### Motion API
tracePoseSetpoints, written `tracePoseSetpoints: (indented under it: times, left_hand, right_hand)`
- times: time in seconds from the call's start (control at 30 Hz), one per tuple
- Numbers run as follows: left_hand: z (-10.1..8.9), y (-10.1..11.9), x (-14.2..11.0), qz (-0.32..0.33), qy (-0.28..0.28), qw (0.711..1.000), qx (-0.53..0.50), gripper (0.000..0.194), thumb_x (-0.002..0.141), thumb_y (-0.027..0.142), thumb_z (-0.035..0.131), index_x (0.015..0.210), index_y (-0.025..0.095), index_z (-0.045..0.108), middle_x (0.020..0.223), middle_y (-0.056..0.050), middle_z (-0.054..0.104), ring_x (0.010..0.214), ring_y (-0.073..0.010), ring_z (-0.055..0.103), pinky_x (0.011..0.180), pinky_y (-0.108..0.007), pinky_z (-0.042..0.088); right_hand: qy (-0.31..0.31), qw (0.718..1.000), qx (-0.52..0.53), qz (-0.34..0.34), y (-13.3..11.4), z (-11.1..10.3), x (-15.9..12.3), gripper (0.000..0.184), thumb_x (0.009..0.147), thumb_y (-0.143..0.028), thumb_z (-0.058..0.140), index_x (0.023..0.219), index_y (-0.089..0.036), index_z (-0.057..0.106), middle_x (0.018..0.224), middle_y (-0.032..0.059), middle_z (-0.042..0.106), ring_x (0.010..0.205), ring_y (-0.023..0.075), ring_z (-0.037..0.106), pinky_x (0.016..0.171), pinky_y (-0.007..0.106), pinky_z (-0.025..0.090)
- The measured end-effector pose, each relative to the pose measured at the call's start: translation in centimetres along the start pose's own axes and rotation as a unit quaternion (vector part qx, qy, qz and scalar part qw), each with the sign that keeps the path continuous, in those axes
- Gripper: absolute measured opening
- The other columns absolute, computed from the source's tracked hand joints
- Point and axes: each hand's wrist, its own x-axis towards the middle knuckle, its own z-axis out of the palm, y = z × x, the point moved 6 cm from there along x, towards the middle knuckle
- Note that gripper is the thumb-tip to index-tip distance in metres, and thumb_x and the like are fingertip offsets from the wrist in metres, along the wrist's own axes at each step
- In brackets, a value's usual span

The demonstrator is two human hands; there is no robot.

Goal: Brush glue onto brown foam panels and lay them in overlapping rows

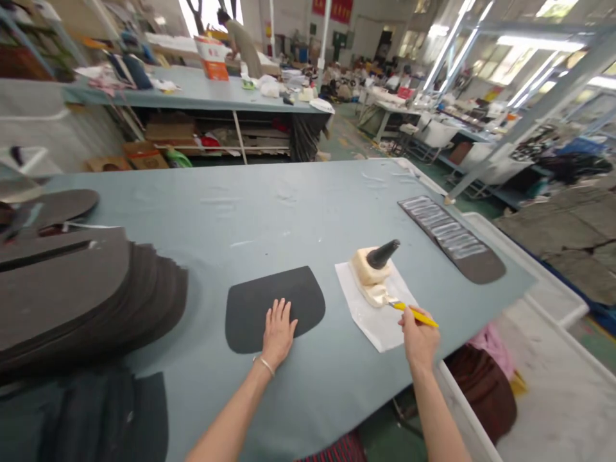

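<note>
Black panel, long axis left-right, under spread left hand; right hand, further right, grips yellow-handled tool.

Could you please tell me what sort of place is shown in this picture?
It is probably a factory workshop, perhaps for sewing or leather-like goods. Three things suggest it: the stack of dark cut panels at the left, the cluttered worktable beyond the near one, and the long strip lights overhead.
</note>
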Motion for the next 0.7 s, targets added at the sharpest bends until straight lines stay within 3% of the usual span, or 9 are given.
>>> tracePoseSetpoints:
  times: [0.07, 0.17, 0.23, 0.33, 0.47, 0.6, 0.7]
  left_hand:
    - [-0.2, 0.7, 1.8, -0.007, 0.003, 0.999, -0.049, 0.042, 0.088, 0.032, 0.042, 0.124, 0.011, 0.047, 0.133, -0.017, 0.047, 0.128, -0.0275, 0.039, 0.103, -0.047, 0.034]
    - [-1.3, 1.2, 2.9, -0.053, -0.012, 0.989, -0.138, 0.03, 0.088, 0.036, 0.04, 0.103, 0.015, 0.057, 0.104, -0.011, 0.062, 0.099, -0.0217, 0.059, 0.086, -0.036, 0.046]
    - [-1.8, 1.3, 2.6, -0.093, -0.037, 0.977, -0.188, 0.028, 0.088, 0.04, 0.04, 0.087, 0.018, 0.058, 0.085, -0.006, 0.064, 0.078, -0.0179, 0.061, 0.074, -0.03, 0.047]
    - [-2.3, 0.8, 1.3, -0.154, -0.073, 0.957, -0.235, 0.03, 0.085, 0.045, 0.044, 0.076, 0.019, 0.057, 0.069, -0.001, 0.061, 0.064, -0.0156, 0.058, 0.065, -0.026, 0.043]
    - [-2.6, -0.7, -0.9, -0.214, -0.098, 0.937, -0.258, 0.034, 0.082, 0.051, 0.045, 0.072, 0.019, 0.054, 0.058, 0.003, 0.056, 0.054, -0.0139, 0.053, 0.057, -0.024, 0.038]
    - [-3.1, -1.7, -3.0, -0.234, -0.102, 0.937, -0.237, 0.037, 0.083, 0.054, 0.041, 0.07, 0.02, 0.048, 0.054, 0.005, 0.051, 0.052, -0.0129, 0.049, 0.056, -0.023, 0.035]
    - [-2.8, -1.7, -4.6, -0.243, -0.124, 0.933, -0.232, 0.037, 0.085, 0.054, 0.036, 0.071, 0.021, 0.046, 0.054, 0.005, 0.047, 0.052, -0.0134, 0.047, 0.056, -0.024, 0.035]
  right_hand:
    - [-0.01, 1.0, -0.006, 0.006, 0.2, 1.3, 1.1, 0.044, 0.076, -0.05, 0.05, 0.098, -0.014, 0.062, 0.061, 0.0022, 0.064, 0.059, 0.0181, 0.06, 0.062, 0.028, 0.043]
    - [-0.022, 1.0, -0.008, 0.004, 0.4, 3.4, 2.0, 0.045, 0.076, -0.049, 0.049, 0.098, -0.012, 0.062, 0.06, 0.0036, 0.064, 0.058, 0.0186, 0.06, 0.063, 0.029, 0.043]
    - [-0.03, 0.999, -0.006, 0.007, 0.7, 4.7, 2.3, 0.045, 0.076, -0.049, 0.049, 0.096, -0.011, 0.062, 0.06, 0.0039, 0.063, 0.058, 0.0188, 0.06, 0.064, 0.029, 0.043]
    - [-0.059, 0.998, 0.007, 0.025, 1.6, 5.9, 2.4, 0.046, 0.074, -0.05, 0.051, 0.095, -0.011, 0.062, 0.058, 0.0035, 0.063, 0.056, 0.019, 0.06, 0.062, 0.03, 0.043]
    - [-0.056, 0.998, 0.03, 0.021, 2.4, 5.0, 2.0, 0.049, 0.075, -0.052, 0.051, 0.1, -0.011, 0.062, 0.06, 0.0029, 0.063, 0.057, 0.0185, 0.06, 0.061, 0.029, 0.044]
    - [-0.072, 0.996, 0.014, 0.04, 2.7, 3.7, 2.1, 0.042, 0.075, -0.045, 0.051, 0.099, -0.013, 0.063, 0.058, 0.0015, 0.063, 0.054, 0.0172, 0.058, 0.057, 0.027, 0.043]
    - [-0.045, 0.997, -0.048, -0.027, 1.8, 2.8, 2.6, 0.041, 0.074, -0.046, 0.049, 0.092, -0.013, 0.065, 0.06, 0.0039, 0.063, 0.057, 0.0183, 0.058, 0.06, 0.028, 0.042]
